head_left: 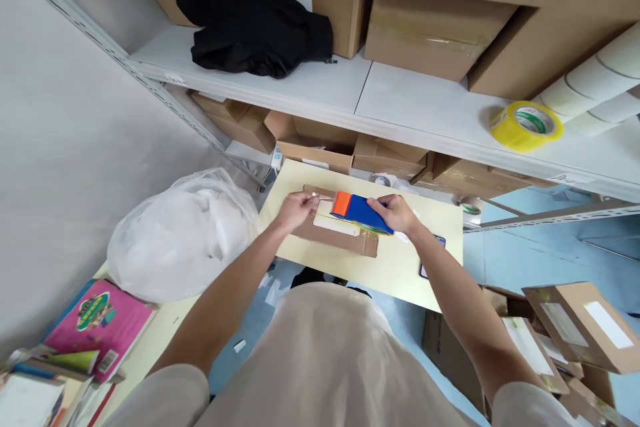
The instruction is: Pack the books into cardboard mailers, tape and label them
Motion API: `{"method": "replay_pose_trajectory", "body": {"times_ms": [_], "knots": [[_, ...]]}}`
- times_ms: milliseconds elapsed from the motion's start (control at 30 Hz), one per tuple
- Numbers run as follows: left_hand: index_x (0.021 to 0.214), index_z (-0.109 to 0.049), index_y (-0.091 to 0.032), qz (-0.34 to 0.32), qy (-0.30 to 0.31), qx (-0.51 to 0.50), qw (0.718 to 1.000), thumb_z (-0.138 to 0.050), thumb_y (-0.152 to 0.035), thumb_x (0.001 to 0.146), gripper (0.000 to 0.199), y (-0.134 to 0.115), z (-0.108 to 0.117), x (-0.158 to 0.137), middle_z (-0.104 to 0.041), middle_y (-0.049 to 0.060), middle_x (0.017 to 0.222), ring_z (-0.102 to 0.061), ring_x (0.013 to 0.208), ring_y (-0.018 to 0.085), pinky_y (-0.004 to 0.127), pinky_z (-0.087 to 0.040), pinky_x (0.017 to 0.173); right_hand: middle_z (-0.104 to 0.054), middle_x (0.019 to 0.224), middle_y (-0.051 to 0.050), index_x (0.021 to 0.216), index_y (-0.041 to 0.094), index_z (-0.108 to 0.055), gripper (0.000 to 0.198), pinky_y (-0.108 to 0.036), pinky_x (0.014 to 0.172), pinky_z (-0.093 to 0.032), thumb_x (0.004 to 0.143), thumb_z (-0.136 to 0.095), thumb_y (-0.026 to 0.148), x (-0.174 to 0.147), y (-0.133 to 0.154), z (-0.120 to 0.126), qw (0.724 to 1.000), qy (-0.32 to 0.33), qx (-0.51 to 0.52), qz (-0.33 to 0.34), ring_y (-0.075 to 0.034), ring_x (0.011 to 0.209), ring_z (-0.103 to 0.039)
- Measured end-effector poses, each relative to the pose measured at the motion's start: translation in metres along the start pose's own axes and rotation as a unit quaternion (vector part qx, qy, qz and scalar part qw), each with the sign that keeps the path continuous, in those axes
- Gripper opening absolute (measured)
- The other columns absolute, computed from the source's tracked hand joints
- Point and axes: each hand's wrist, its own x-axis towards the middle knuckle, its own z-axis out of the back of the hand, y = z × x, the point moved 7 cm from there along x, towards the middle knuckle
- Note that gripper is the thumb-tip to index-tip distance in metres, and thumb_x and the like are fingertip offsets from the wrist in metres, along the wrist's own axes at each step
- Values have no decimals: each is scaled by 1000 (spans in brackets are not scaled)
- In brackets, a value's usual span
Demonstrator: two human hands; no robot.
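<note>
My right hand (pixel 396 212) is wrapped round a blue and orange tape dispenser (pixel 367 211) above the small table (pixel 400 273). Pinched in the fingers of my left hand (pixel 299 208) is the loose end of a strip of clear tape (pixel 326 198), which runs toward the dispenser's orange front. Under both hands a flat brown cardboard box (pixel 327 235) lies on the table, with a white label (pixel 336 225) on top. Part of the box is hidden by the dispenser. Beside my right forearm lies a phone (pixel 439 241), partly covered.
A shelf (pixel 345 90) with cardboard boxes, a black garment (pixel 263 27) and a yellow tape roll (pixel 526 125) runs along the back. A white plastic bag (pixel 180 233) and books (pixel 100 327) lie at left. Cardboard boxes (pixel 585 323) are piled on the right.
</note>
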Motion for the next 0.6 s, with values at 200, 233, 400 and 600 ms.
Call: {"method": "replay_pose_trajectory", "body": {"times_ms": [200,233,400,600], "knots": [[63,-63,-15,58,-68,-17,996,-73,-51,60,37,46,83,6,-59,-1,57,-51,50,7,23,-49,58,-53,49,-2,49,19,-52,60,-27,50,-33,84,-40,67,-13,-14,7,996,-3,-84,-10,-12,48,-42],[63,-62,-15,66,-61,-13,996,-72,-51,60,38,55,87,9,-59,-1,57,-50,49,7,23,-49,58,-55,51,-2,50,20,-54,60,-27,52,-34,85,-40,66,-13,-13,3,995,-3,-98,-9,-13,49,-45],[60,-62,-16,68,-47,24,996,-70,-51,62,36,91,72,29,-62,2,57,-52,49,9,23,-47,54,-65,60,-7,57,20,-62,58,-29,57,-36,87,-37,63,-8,-6,-12,984,-6,-174,-34,-17,56,-54],[75,-71,-17,33,-23,72,997,-60,-44,75,29,113,39,37,-74,8,79,-68,79,22,31,-51,70,-65,60,-7,54,21,-59,58,-29,59,-37,88,-36,62,-7,-6,-15,977,-16,-208,-54,-19,59,-59]]}}
